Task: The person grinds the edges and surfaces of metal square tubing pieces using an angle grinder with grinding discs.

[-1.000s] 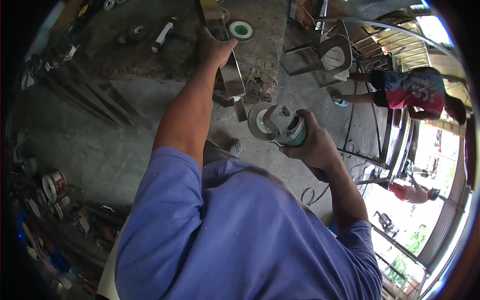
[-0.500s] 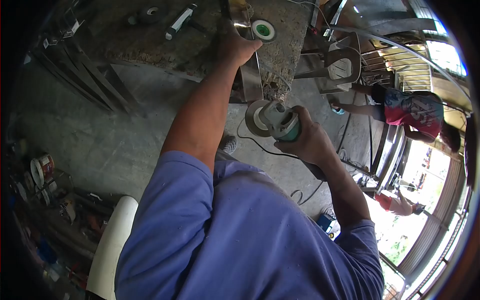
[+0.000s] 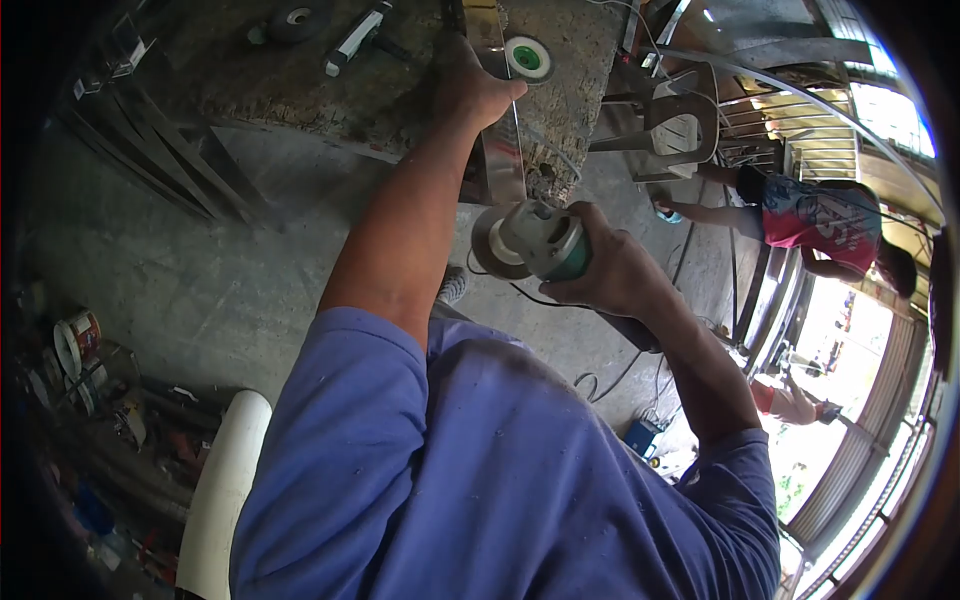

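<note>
My right hand [image 3: 612, 262] is wrapped round an angle grinder [image 3: 548, 243] with a green and grey body. Its round disc [image 3: 492, 245] is right by the near end of a shiny metal bar [image 3: 502, 160], which juts past the edge of the worn workbench [image 3: 330, 110]. My left hand [image 3: 474, 88] grips that bar from above, thumb along its right side, the other fingers mostly hidden. Beside the thumb lies a spare disc with a green centre [image 3: 528, 59] on the bench top.
A hammer-like tool [image 3: 358, 38] and another disc [image 3: 298, 18] lie on the bench. Grey chairs [image 3: 683, 125] stand to the right, and a person [image 3: 820, 225] bends beyond them. The grinder's cord [image 3: 625, 378] trails over the floor. A white cylinder [image 3: 225, 490] is at lower left.
The grinder in my right hand has shifted slightly left, its disc now nearer beneath the bar's end. My left hand keeps its place on the bar.
</note>
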The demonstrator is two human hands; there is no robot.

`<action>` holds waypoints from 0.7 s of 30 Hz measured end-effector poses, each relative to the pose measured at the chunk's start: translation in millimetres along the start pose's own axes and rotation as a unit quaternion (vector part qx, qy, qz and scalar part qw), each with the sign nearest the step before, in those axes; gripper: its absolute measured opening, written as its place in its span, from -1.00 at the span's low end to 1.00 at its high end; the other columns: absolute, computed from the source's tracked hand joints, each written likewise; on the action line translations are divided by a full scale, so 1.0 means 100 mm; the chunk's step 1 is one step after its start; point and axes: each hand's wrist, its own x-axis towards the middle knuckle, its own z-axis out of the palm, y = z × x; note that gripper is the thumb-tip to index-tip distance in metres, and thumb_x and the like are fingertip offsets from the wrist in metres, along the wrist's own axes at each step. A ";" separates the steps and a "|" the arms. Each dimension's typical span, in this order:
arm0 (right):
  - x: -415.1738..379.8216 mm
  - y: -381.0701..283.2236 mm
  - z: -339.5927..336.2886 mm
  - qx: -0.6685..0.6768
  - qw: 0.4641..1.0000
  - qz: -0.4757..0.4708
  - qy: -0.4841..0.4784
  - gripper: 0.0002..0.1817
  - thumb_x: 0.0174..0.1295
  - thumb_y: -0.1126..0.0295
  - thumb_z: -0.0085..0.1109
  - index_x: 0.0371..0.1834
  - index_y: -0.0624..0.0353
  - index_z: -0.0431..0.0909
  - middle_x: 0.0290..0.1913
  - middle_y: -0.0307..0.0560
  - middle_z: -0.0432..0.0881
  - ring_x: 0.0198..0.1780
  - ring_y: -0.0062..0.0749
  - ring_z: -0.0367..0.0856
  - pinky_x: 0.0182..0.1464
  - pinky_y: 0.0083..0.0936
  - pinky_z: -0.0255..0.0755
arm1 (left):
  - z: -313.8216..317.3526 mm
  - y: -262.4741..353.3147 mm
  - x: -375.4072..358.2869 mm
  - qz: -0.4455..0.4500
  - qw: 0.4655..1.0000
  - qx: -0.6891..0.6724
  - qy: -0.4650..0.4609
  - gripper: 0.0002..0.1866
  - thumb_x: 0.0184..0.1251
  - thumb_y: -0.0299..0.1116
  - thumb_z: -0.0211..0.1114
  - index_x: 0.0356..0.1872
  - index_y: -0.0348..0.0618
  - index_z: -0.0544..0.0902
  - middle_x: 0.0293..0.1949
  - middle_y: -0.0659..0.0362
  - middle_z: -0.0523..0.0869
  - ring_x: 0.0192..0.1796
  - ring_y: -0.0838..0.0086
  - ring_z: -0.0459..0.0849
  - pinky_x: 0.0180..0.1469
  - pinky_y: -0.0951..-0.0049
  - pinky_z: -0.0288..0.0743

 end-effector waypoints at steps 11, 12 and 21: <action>0.04 -0.10 -0.08 -0.007 1.000 0.013 -0.021 -0.03 -0.14 0.09 0.70 0.36 0.11 0.36 -0.12 0.24 0.78 -0.02 0.15 0.81 0.07 -0.10 0.61 | 0.01 -0.03 0.00 0.000 1.000 -0.005 -0.009 0.25 0.02 -0.08 0.67 0.60 -0.40 0.02 0.43 -0.29 0.47 0.44 -0.02 0.54 0.43 0.16 0.47; 0.04 -0.06 -0.07 -0.009 1.000 0.005 -0.011 -0.03 -0.14 0.09 0.70 0.36 0.12 0.35 -0.12 0.24 0.78 -0.02 0.14 0.81 0.07 -0.09 0.61 | -0.01 -0.02 0.00 0.004 1.000 -0.009 -0.008 0.25 0.02 -0.08 0.67 0.60 -0.39 0.03 0.43 -0.28 0.47 0.43 -0.02 0.55 0.42 0.15 0.48; 0.00 -0.03 -0.05 -0.016 1.000 0.000 0.002 -0.06 -0.12 0.09 0.67 0.32 0.18 0.36 -0.12 0.26 0.78 0.00 0.15 0.80 0.08 -0.09 0.61 | 0.00 0.01 -0.02 -0.009 1.000 0.005 -0.007 0.25 0.02 -0.02 0.66 0.59 -0.39 0.04 0.45 -0.26 0.45 0.44 0.00 0.54 0.42 0.15 0.48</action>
